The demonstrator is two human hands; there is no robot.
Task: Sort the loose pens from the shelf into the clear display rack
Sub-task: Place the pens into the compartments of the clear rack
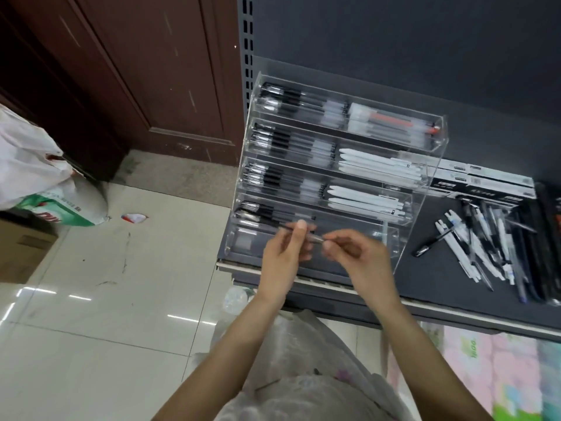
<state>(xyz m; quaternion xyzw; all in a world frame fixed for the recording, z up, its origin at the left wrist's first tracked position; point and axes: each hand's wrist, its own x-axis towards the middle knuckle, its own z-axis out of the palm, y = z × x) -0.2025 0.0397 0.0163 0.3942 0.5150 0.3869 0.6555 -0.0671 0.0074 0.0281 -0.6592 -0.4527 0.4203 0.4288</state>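
A clear stepped display rack [431, 153] stands on the dark shelf [449, 287], its tiers holding black pens on the left and white pens on the right. In front of its lowest tier, my left hand [283, 253] and my right hand [358, 256] pinch the two ends of one clear-barrelled pen [315, 237], which lies level between them. A heap of loose black and white pens [485, 238] lies on the shelf to the right of the rack.
Flat black-and-white pen boxes [482, 183] lie behind the loose heap. Left of the shelf is a tiled floor [106, 299] with a white plastic bag [33, 165], a cardboard box [21, 250] and a brown door [136, 71]. The shelf's front edge runs below my hands.
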